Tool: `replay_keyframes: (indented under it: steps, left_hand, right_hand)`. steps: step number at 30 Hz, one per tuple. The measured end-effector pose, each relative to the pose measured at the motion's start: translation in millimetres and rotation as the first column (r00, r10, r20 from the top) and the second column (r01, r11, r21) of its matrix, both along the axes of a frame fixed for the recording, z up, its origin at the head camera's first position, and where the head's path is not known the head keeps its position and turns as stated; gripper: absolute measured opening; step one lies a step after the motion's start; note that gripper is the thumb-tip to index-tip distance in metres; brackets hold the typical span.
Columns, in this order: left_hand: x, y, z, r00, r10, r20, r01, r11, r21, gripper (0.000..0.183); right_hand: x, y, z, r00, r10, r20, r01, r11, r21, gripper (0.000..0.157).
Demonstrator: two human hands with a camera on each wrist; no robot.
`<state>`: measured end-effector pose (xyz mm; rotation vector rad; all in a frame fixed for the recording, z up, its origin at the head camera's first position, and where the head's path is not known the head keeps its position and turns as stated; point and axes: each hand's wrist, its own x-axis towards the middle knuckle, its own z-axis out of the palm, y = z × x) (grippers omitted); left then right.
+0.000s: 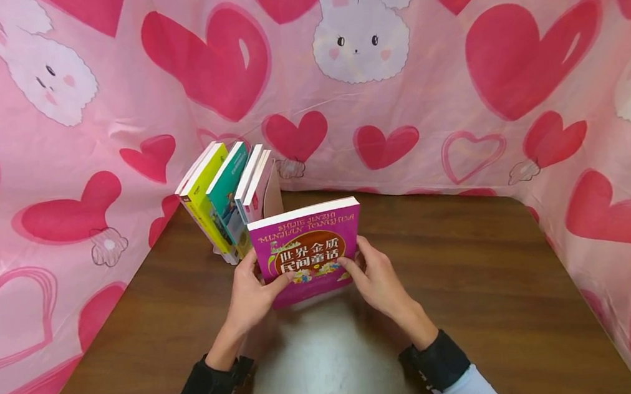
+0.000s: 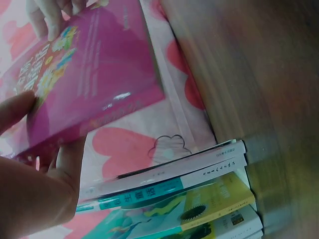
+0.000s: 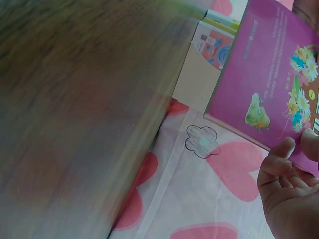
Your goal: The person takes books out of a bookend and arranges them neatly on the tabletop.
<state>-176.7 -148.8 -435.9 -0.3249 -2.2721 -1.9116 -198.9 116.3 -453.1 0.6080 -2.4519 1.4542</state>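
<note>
Both hands hold up a purple book [image 1: 312,291] with its front cover facing the head camera. My left hand [image 1: 253,293] grips its left side, thumb across the cover and fingers behind. On the opposite side my right hand [image 1: 375,276] grips the edge, its thumb also on the cover. In the left wrist view the spine of the purple book [image 2: 99,64] runs beside the left hand [image 2: 55,184]. The right wrist view has the right hand [image 3: 294,199] pinching the book's edge. Behind the left hand stand several upright books, including a yellow one [image 1: 207,187] and a teal one [image 1: 229,192].
A pinkish-beige bookend [image 1: 273,194] supports the right end of the upright row, which sits at the back left of the brown wooden table [image 1: 468,271]. A pink cloth [image 1: 425,100] with hearts and rabbits hangs around the table's back and sides.
</note>
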Motion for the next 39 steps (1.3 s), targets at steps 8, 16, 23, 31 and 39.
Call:
replay_keyframes:
  steps: [8, 16, 23, 31, 39]
  left_hand:
    - [-11.1, 9.3, 7.4, 0.989, 0.120, -0.081, -0.112, 0.988, 0.104, 0.064]
    - [-15.3, 24.1, 2.0, 0.971, 0.186, -0.151, -0.165, 0.975, 0.147, 0.070]
    - [-18.9, 26.1, -0.7, 0.975, 0.122, -0.187, -0.126, 0.992, -0.009, 0.084]
    - [-21.5, 20.2, 3.1, 0.991, 0.024, -0.130, -0.056, 0.968, -0.247, 0.094]
    - [-27.9, 23.4, 1.9, 0.995, 0.030, -0.099, -0.060, 0.947, -0.316, 0.097]
  right_hand:
    - [-5.9, 2.0, 6.3, 0.998, -0.027, -0.049, 0.025, 0.999, -0.037, 0.042]
    - [-6.5, 7.3, 9.5, 0.998, -0.058, -0.001, 0.058, 0.998, -0.016, 0.049]
    - [-6.4, 13.3, 9.4, 0.999, -0.053, 0.012, 0.054, 0.998, -0.021, 0.050]
    - [-10.2, 20.0, 6.4, 0.997, -0.071, 0.020, 0.072, 0.997, -0.039, 0.051]
    - [-11.1, 24.1, 6.2, 0.995, -0.084, 0.062, 0.085, 0.996, -0.016, 0.056]
